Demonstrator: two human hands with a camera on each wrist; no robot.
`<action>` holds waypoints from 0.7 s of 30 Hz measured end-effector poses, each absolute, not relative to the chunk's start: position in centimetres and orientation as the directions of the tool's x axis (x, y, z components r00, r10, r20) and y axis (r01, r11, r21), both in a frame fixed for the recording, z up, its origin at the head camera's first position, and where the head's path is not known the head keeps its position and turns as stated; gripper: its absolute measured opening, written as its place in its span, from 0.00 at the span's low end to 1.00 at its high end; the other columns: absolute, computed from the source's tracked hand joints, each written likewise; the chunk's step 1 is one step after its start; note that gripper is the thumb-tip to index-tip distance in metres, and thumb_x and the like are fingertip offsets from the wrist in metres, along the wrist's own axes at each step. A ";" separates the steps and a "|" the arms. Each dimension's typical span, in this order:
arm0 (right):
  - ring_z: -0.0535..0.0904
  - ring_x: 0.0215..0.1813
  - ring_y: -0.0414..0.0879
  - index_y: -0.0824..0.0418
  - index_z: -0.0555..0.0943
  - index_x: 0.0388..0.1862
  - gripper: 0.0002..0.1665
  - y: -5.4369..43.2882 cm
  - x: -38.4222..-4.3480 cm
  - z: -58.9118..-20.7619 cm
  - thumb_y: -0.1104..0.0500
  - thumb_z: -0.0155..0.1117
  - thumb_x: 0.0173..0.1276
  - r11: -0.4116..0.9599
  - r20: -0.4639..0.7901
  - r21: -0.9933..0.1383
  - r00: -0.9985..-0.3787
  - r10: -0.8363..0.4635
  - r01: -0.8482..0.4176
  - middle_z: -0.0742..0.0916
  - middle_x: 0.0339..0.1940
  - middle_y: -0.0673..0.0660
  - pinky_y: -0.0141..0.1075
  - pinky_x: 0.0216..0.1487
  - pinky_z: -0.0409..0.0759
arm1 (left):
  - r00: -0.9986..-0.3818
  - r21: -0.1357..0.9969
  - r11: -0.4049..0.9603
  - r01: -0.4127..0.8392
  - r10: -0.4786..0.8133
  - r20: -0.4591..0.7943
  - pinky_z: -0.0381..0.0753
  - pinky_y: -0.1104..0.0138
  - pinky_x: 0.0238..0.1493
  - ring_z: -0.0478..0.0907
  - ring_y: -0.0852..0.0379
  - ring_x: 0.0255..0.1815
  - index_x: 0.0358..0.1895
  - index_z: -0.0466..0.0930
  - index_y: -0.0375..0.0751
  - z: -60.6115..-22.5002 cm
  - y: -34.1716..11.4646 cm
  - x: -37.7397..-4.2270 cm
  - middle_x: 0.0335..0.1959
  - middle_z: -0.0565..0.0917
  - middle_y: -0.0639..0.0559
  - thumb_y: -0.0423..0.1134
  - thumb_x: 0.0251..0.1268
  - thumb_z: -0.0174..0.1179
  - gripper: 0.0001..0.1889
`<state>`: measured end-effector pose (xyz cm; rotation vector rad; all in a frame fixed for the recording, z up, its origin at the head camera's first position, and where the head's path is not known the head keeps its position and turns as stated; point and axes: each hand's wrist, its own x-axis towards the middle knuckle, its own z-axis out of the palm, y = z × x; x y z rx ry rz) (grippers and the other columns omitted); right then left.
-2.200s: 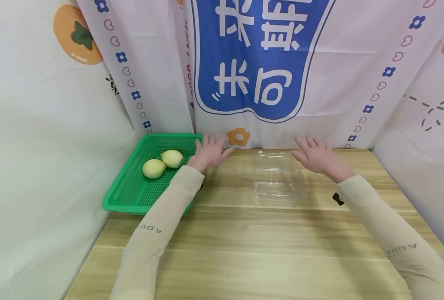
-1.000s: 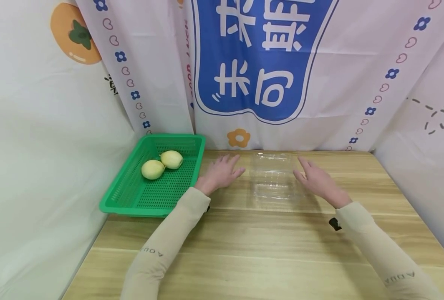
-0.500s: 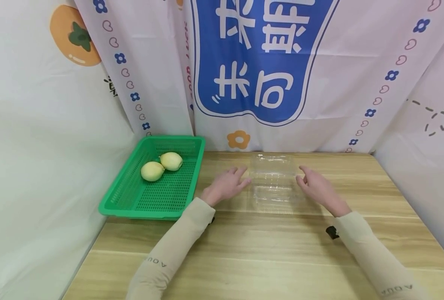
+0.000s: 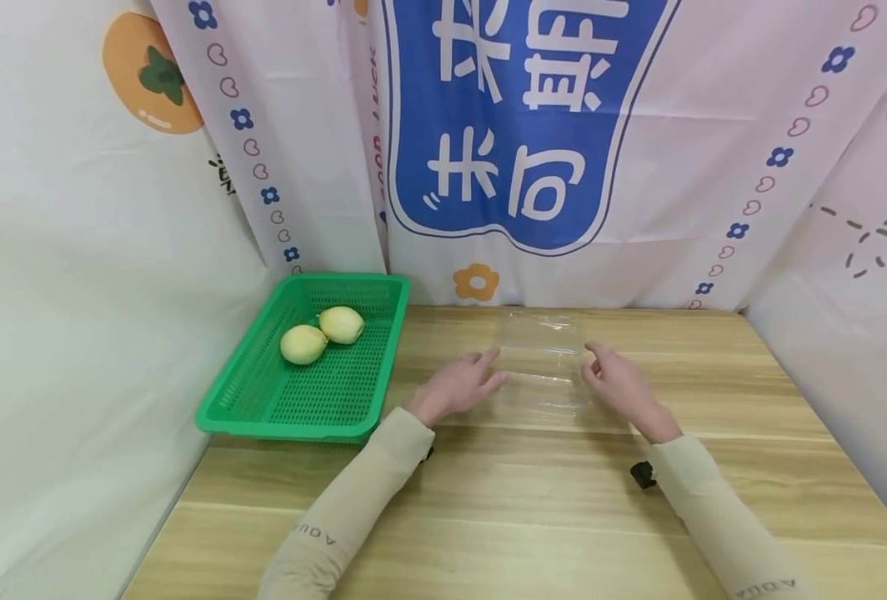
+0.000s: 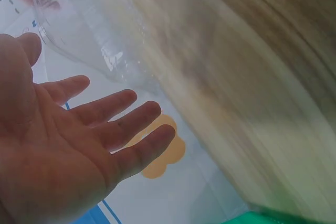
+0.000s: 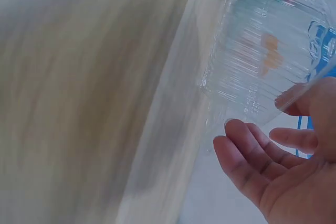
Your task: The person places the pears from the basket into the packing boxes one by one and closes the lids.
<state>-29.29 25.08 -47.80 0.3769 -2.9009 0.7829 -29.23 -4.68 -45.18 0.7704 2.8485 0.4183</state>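
Head view: L hand [image 4: 458,387] & R hand [image 4: 622,388] are flanking the clear box [image 4: 541,367], approx. 9 & 3 o'clock; prob. the grasping step. L wrist: fingers [image 5: 142,150] are lying spread. R wrist: fingers are lying relaxed, thumb [image 6: 295,99] overlapping box edge; next move's prob. needing light, even pressure.

Head view looks down; close wrist views share the container [image 6: 247,64].

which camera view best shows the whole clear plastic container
The head view: it alone frames the whole clear plastic container, faint, between the left hand and right hand. The right wrist view shows its ribbed wall larger but cropped; the left wrist view, a hazy part at upper left.
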 end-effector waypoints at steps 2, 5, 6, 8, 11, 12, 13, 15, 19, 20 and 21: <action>0.82 0.35 0.51 0.74 0.66 0.69 0.31 24.7 -29.3 -47.9 0.59 0.55 0.71 0.829 0.178 -0.491 -0.962 -0.206 -0.268 0.87 0.37 0.64 0.43 0.35 0.82 | -0.850 0.297 0.826 0.480 0.521 -0.075 0.73 0.52 0.67 0.71 0.42 0.69 0.79 0.50 0.47 -45.4 -4.7 -29.2 0.71 0.69 0.38 0.65 0.76 0.32 0.36; 0.82 0.35 0.52 0.74 0.67 0.68 0.30 24.3 -29.3 -48.2 0.61 0.56 0.70 0.822 0.188 -0.507 -0.964 -0.188 -0.259 0.86 0.38 0.65 0.44 0.37 0.82 | -0.849 0.291 0.826 0.483 0.523 -0.076 0.74 0.52 0.66 0.72 0.43 0.68 0.79 0.49 0.48 -45.8 -4.6 -29.1 0.71 0.70 0.39 0.67 0.75 0.30 0.38; 0.82 0.35 0.52 0.74 0.67 0.68 0.30 24.2 -29.3 -48.3 0.61 0.56 0.70 0.820 0.188 -0.514 -0.966 -0.179 -0.252 0.86 0.38 0.66 0.45 0.37 0.82 | -0.850 0.295 0.827 0.479 0.521 -0.079 0.73 0.52 0.66 0.72 0.42 0.69 0.79 0.48 0.49 -45.9 -4.6 -29.0 0.71 0.69 0.39 0.67 0.74 0.30 0.38; 0.83 0.37 0.55 0.74 0.68 0.67 0.29 24.0 -29.4 -48.5 0.62 0.56 0.70 0.819 0.194 -0.520 -0.967 -0.163 -0.242 0.86 0.40 0.67 0.47 0.40 0.82 | -0.853 0.302 0.829 0.471 0.515 -0.082 0.73 0.51 0.66 0.71 0.42 0.69 0.79 0.48 0.49 -46.0 -4.7 -28.8 0.72 0.69 0.38 0.67 0.75 0.32 0.38; 0.83 0.40 0.57 0.74 0.69 0.66 0.27 23.8 -29.4 -48.9 0.62 0.54 0.70 0.804 0.198 -0.549 -0.970 -0.140 -0.228 0.86 0.43 0.69 0.49 0.42 0.83 | -0.857 0.318 0.829 0.460 0.508 -0.085 0.72 0.50 0.67 0.70 0.41 0.69 0.79 0.49 0.49 -46.1 -4.8 -28.5 0.72 0.67 0.38 0.66 0.74 0.34 0.38; 0.83 0.40 0.57 0.74 0.70 0.65 0.27 23.8 -29.4 -49.0 0.62 0.53 0.71 0.800 0.198 -0.558 -0.971 -0.131 -0.221 0.86 0.43 0.70 0.48 0.42 0.83 | -0.857 0.324 0.827 0.459 0.509 -0.084 0.72 0.50 0.68 0.70 0.41 0.69 0.79 0.49 0.48 -46.0 -4.9 -28.4 0.73 0.67 0.38 0.66 0.75 0.35 0.38; 0.83 0.39 0.57 0.74 0.70 0.65 0.26 23.9 -29.4 -49.1 0.62 0.52 0.71 0.795 0.200 -0.566 -0.972 -0.124 -0.218 0.86 0.43 0.70 0.47 0.41 0.82 | -0.857 0.331 0.825 0.458 0.509 -0.083 0.72 0.50 0.68 0.70 0.41 0.70 0.79 0.49 0.48 -46.1 -4.9 -28.3 0.73 0.67 0.37 0.66 0.74 0.35 0.38; 0.83 0.38 0.55 0.73 0.71 0.64 0.25 23.9 -29.3 -49.3 0.62 0.51 0.72 0.786 0.207 -0.582 -0.973 -0.107 -0.210 0.86 0.43 0.70 0.45 0.38 0.82 | -0.857 0.343 0.822 0.455 0.509 -0.081 0.71 0.51 0.69 0.69 0.42 0.71 0.79 0.48 0.48 -46.1 -4.9 -28.1 0.73 0.66 0.38 0.67 0.74 0.35 0.39; 0.83 0.37 0.54 0.73 0.72 0.64 0.25 23.7 -29.2 -49.3 0.62 0.51 0.72 0.776 0.213 -0.597 -0.973 -0.091 -0.203 0.87 0.42 0.69 0.45 0.38 0.81 | -0.859 0.350 0.820 0.453 0.506 -0.073 0.70 0.52 0.70 0.68 0.43 0.72 0.79 0.47 0.48 -46.3 -5.1 -27.7 0.73 0.66 0.39 0.67 0.74 0.35 0.39; 0.84 0.38 0.55 0.73 0.72 0.64 0.25 23.6 -29.2 -49.3 0.62 0.51 0.72 0.773 0.212 -0.602 -0.973 -0.090 -0.202 0.87 0.43 0.69 0.45 0.38 0.81 | -0.862 0.346 0.823 0.450 0.502 -0.075 0.70 0.53 0.70 0.68 0.44 0.72 0.79 0.46 0.49 -46.3 -5.1 -27.5 0.73 0.67 0.40 0.66 0.74 0.36 0.39; 0.84 0.39 0.56 0.73 0.71 0.64 0.25 23.6 -29.2 -49.3 0.62 0.51 0.72 0.765 0.207 -0.611 -0.974 -0.091 -0.201 0.87 0.43 0.70 0.45 0.38 0.82 | -0.863 0.342 0.827 0.447 0.499 -0.078 0.70 0.53 0.70 0.68 0.44 0.72 0.80 0.45 0.50 -46.3 -5.2 -27.4 0.73 0.67 0.40 0.66 0.74 0.36 0.38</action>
